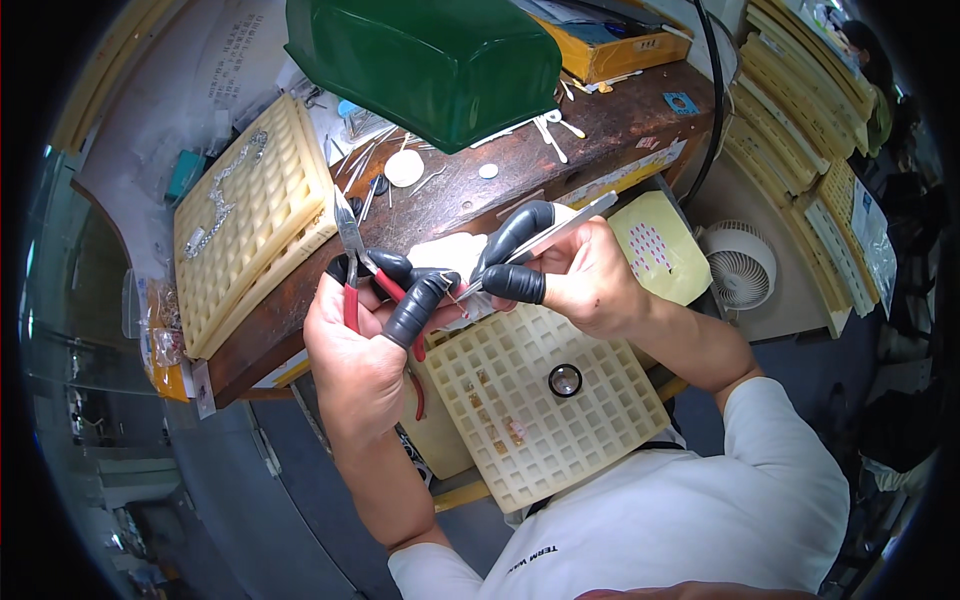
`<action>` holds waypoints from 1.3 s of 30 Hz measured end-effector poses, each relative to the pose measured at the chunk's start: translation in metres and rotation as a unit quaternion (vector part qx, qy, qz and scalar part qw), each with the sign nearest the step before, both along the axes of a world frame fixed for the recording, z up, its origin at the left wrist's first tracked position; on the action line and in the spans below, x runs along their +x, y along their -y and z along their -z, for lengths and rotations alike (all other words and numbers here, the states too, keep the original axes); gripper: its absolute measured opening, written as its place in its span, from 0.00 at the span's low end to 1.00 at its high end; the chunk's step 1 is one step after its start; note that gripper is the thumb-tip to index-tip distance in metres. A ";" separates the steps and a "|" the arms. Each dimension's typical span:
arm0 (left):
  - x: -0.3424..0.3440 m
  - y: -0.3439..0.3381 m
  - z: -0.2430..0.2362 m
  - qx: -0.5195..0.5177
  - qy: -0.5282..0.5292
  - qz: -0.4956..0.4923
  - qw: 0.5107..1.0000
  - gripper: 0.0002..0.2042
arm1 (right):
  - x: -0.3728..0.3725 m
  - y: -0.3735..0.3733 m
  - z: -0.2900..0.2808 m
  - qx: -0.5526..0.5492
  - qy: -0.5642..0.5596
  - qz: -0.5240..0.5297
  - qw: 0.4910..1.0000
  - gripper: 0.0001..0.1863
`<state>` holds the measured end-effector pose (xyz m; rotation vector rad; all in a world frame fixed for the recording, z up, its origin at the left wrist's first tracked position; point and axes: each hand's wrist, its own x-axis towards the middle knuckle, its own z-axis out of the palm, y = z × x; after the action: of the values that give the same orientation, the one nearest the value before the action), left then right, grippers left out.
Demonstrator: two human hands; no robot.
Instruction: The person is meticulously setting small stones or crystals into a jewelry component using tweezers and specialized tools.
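Observation:
My left hand (352,355), with black finger cots on its fingers, is closed round red-handled pliers (349,232) whose metal jaws point up and away. Its fingertips also pinch a tiny reddish piece (456,302), too small to name. From the right, my right hand (600,285), also in black finger cots, grips silver tweezers (572,226). Their tips meet the tiny piece by the left fingertips. Below both hands lies a cream tray (600,430) of small square pockets, some holding little gold-coloured pieces (478,400). A round black-rimmed loupe (565,380) rests on it.
A dark green cover (430,70) stands over the worn wooden bench (450,190). Another pocketed tray (290,190) at left carries a silver chain (222,205). Cotton swabs (552,140) lie behind my hands. At right are a white fan (738,262) and stacked trays (800,130).

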<state>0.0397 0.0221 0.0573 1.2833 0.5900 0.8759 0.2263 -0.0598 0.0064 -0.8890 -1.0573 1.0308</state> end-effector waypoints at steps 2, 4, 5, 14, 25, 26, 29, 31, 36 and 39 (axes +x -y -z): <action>0.000 0.001 0.000 -0.001 0.002 -0.004 1.000 0.14 | -0.005 0.002 -0.001 0.024 0.005 0.016 1.000 0.09; 0.002 0.003 0.000 -0.003 0.004 -0.008 1.000 0.14 | -0.008 0.005 0.001 0.056 0.046 0.049 0.996 0.07; 0.002 0.003 0.001 0.002 0.005 -0.017 1.000 0.14 | -0.007 0.004 0.005 0.109 0.106 0.081 0.985 0.06; 0.011 0.017 0.002 0.028 0.007 -0.083 0.996 0.13 | -0.018 0.009 0.010 0.314 0.387 0.262 0.826 0.20; 0.012 0.017 0.004 0.039 0.010 -0.097 0.995 0.12 | -0.018 0.008 0.010 0.319 0.387 0.253 0.827 0.19; 0.012 0.015 0.005 0.033 0.009 -0.089 0.995 0.12 | -0.017 0.002 0.015 0.327 0.357 0.258 0.836 0.17; 0.009 0.013 0.005 0.023 0.014 -0.073 0.997 0.13 | -0.016 0.008 0.003 0.235 0.324 0.231 0.887 0.13; 0.009 0.011 0.005 0.020 0.020 -0.063 0.998 0.13 | -0.010 0.010 0.003 0.186 0.301 0.197 0.914 0.12; 0.007 0.008 0.004 0.025 0.011 -0.043 0.999 0.13 | -0.004 0.007 0.005 0.084 0.081 0.068 0.991 0.11; 0.006 0.006 0.002 0.028 0.000 -0.031 0.999 0.14 | -0.005 0.005 0.000 0.048 -0.006 0.035 0.998 0.11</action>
<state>0.0456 0.0161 0.0549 1.3211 0.6112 0.9497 0.2209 -0.0647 0.0063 -0.8353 -1.0497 0.9180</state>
